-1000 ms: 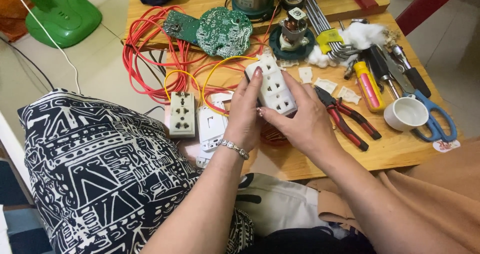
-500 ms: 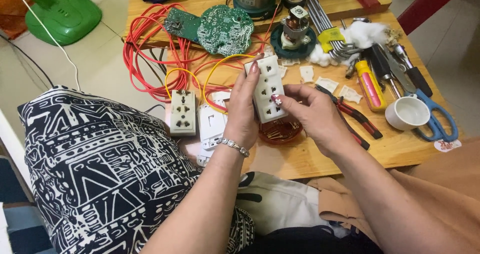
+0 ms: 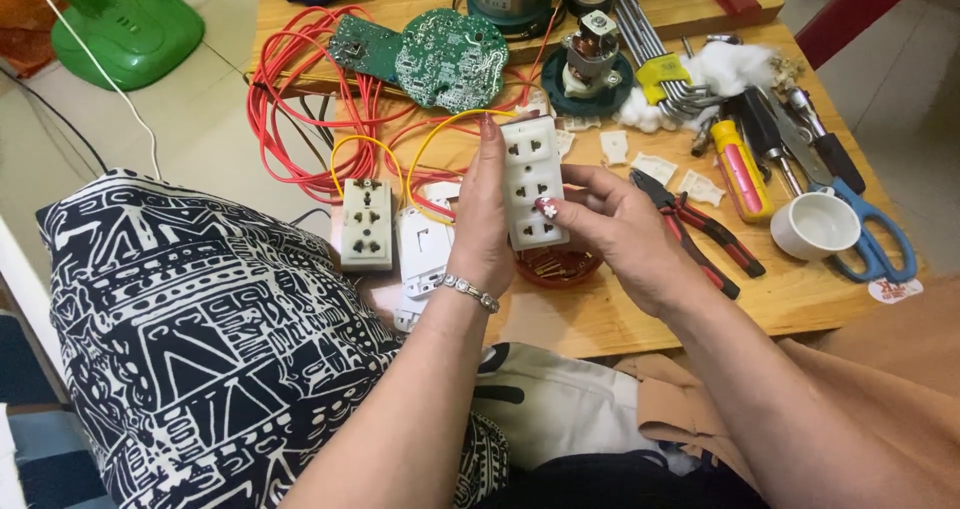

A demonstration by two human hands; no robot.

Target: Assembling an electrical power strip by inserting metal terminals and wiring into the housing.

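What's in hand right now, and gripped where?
A white socket strip, held upright: left hand along its left edge, right hand pinching its lower right edge.

left hand [image 3: 482, 219]: raised upright over the table, palm turned inward, fingers extended upward and closed in a grip, beaded bracelet at the wrist. left forearm: bare, rising from lower centre. right hand [image 3: 620, 231]: palm up, fingers curled leftward, thumb pressed forward, painted nail showing. right forearm: bare, entering from lower right.
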